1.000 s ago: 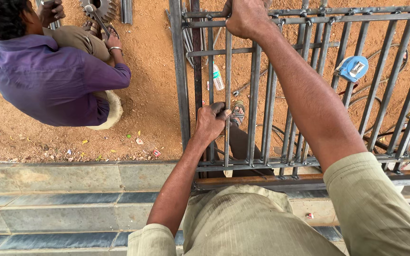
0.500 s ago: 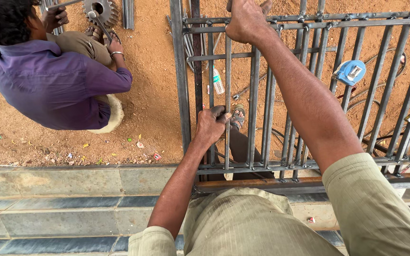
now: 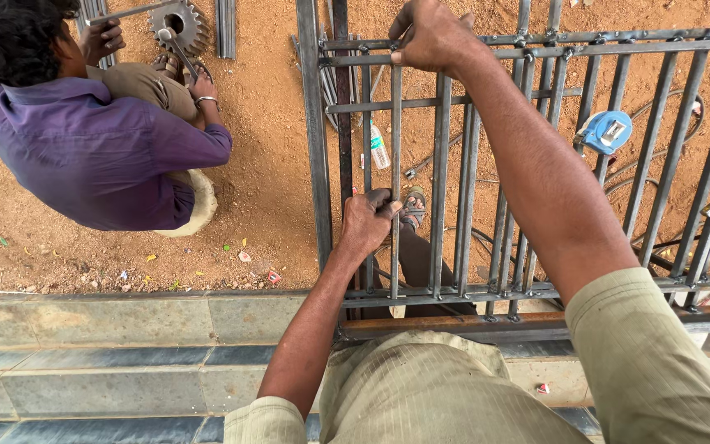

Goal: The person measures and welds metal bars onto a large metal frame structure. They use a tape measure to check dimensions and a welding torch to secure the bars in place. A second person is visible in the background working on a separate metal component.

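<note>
A grey metal grille (image 3: 536, 49) of upright bars and crossbars lies flat over the sandy ground in front of me. My left hand (image 3: 367, 220) is closed around one thin upright bar (image 3: 395, 140) near its lower half. My right hand (image 3: 431, 34) grips the same bar's top end where it meets the upper crossbars. My foot in a sandal (image 3: 412, 207) shows through the bars just right of my left hand.
A person in a purple shirt (image 3: 96, 152) squats at the left, handling a toothed gear wheel (image 3: 180, 23). A small bottle (image 3: 380, 150), a blue tool (image 3: 607, 131) and cables lie under the grille. A tiled step (image 3: 125, 345) runs along the bottom.
The view has drifted slightly. Both hands keep their grip on the same bar; the squatting person has shifted a little.
</note>
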